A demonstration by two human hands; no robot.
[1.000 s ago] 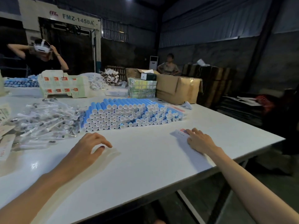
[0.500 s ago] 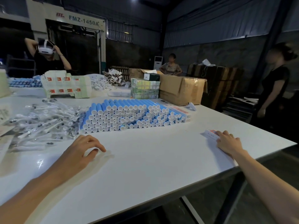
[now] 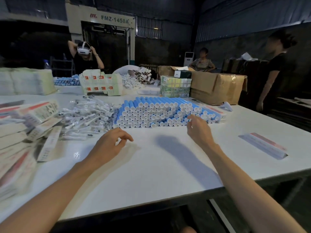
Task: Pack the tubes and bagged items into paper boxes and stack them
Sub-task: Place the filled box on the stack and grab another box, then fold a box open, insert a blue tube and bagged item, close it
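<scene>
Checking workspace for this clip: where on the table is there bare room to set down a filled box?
Bare white table lies between the forearms, in front of the blue tubes. Another patch sits between the right hand and the lone paper box. The left, with flat boxes and bagged items, is crowded.

near edge: bare white table between left hand and right hand, open way through | ahead: blue tubes piled wall-like, right hand just before them | left: bagged items and flat paper boxes crowd that side | right: lone long box, room all round it
</scene>
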